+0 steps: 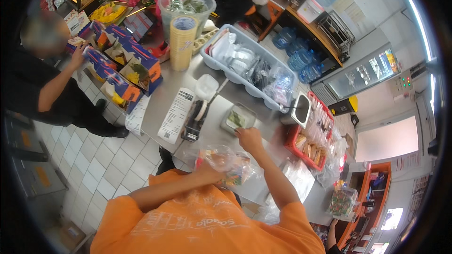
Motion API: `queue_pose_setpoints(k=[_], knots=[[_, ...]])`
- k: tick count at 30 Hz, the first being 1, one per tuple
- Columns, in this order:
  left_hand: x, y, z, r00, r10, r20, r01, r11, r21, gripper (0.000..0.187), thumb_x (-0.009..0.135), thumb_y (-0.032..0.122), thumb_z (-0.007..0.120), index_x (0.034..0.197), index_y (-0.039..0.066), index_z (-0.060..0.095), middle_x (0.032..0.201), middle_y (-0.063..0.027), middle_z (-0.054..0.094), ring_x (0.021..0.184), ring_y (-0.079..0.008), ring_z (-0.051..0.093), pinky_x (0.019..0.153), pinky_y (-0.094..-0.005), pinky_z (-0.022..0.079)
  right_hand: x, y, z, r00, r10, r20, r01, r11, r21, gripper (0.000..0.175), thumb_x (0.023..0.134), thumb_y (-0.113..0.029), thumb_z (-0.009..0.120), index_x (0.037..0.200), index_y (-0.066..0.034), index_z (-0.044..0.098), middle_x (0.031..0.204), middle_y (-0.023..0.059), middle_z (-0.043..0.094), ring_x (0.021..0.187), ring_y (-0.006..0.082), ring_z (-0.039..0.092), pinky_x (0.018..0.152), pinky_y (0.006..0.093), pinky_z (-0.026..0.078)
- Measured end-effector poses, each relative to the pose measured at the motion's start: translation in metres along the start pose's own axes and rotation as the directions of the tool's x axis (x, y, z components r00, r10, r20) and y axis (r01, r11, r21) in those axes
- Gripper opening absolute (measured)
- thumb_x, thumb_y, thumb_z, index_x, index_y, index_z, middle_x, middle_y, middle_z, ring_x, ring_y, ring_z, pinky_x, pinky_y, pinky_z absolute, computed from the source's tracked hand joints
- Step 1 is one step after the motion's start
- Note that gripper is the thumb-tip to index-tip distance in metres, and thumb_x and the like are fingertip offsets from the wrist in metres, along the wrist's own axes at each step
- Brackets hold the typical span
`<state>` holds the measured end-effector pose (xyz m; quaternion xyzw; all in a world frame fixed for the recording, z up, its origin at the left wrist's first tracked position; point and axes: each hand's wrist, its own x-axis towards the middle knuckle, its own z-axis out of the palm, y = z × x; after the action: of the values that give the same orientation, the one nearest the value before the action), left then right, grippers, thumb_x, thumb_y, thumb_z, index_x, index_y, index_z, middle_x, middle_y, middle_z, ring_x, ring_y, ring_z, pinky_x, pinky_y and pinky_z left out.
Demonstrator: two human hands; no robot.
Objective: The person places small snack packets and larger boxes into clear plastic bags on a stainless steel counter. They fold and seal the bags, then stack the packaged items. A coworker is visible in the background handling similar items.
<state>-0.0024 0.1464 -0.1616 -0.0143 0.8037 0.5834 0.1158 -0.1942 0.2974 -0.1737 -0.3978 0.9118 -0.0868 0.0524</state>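
Note:
My left hand (213, 174) holds a clear plastic bag (240, 173) with colourful packaged contents, close to my body at the table's front edge. The bag's film partly covers the fingers. My right hand (249, 139) is at the near edge of a small rectangular container (251, 113), its fingertips by the green contents (236, 118) inside. Whether those fingers pinch anything is unclear. Left of the container lie a black tape dispenser (195, 120) and a long printed paper slip (177, 114). Behind the dispenser is a small translucent tub (207, 86).
A grey-blue bin (243, 88) of packaged supplies stands behind, near a cup stack (182, 44) and a clear bucket (187, 1). Right are a steel pan (298, 111) and red basket (291, 144). At left, a person (46, 88) handles blue food boxes (141, 56). Other people are farther off.

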Motion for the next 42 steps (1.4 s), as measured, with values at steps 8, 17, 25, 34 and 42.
queue_pose_setpoints(k=[8,17,25,34,42], knots=[[0.006,0.024,-0.009,0.991,0.109,0.072,-0.092,0.974,-0.205,0.031,0.095,0.025,0.072,0.118,0.005,0.073,0.114,-0.0120,0.074,0.105,-0.0282,0.071,0.089,-0.0347,0.055,0.042,0.023,-0.002,0.953,0.294,-0.069,-0.249,0.893,0.374,0.025,0.090,-0.028,0.076,0.102,-0.0060,0.078,0.086,0.0145,0.077,0.082,0.0375,0.073,0.077,0.0469,0.057],[-0.018,-0.020,0.010,0.979,-0.057,0.194,0.122,0.933,-0.339,0.038,0.097,0.020,0.070,0.131,0.004,0.064,0.118,-0.0101,0.072,0.101,-0.0206,0.070,0.082,-0.0340,0.059,0.074,0.037,0.042,0.837,0.243,-0.490,0.035,0.870,0.491,0.021,0.087,-0.022,0.072,0.089,-0.0021,0.077,0.088,0.0171,0.075,0.078,0.0353,0.070,0.073,0.0428,0.053],[-0.007,-0.015,0.022,0.987,0.006,-0.160,-0.078,0.891,-0.447,0.046,0.101,0.032,0.066,0.140,0.008,0.062,0.100,-0.0045,0.072,0.078,-0.0135,0.065,0.071,-0.0292,0.055,-0.095,-0.031,-0.118,0.924,0.326,0.201,-0.376,0.680,0.629,0.031,0.093,-0.020,0.066,0.116,0.0000,0.058,0.115,0.0168,0.063,0.108,0.0304,0.060,0.092,0.0422,0.046],[0.014,-0.022,0.035,0.955,0.228,-0.189,-0.229,0.973,0.020,0.045,0.092,0.038,0.074,0.122,0.004,0.071,0.098,-0.0153,0.075,0.083,-0.0253,0.071,0.078,-0.0383,0.057,-0.131,-0.082,-0.025,0.766,0.597,-0.240,-0.118,0.497,0.860,0.016,0.092,-0.008,0.076,0.103,0.0020,0.070,0.091,0.0083,0.072,0.081,0.0163,0.071,0.074,0.0281,0.056],[-0.003,-0.016,0.025,0.957,-0.212,-0.197,0.025,0.738,-0.674,0.017,0.092,0.004,0.066,0.109,0.002,0.069,0.083,-0.0063,0.068,0.064,-0.0135,0.063,0.053,-0.0272,0.050,-0.150,-0.103,-0.026,0.805,0.593,0.021,-0.159,0.182,0.970,0.027,0.086,-0.005,0.077,0.111,0.0041,0.077,0.098,0.0087,0.079,0.080,0.0138,0.073,0.074,0.0294,0.059]])
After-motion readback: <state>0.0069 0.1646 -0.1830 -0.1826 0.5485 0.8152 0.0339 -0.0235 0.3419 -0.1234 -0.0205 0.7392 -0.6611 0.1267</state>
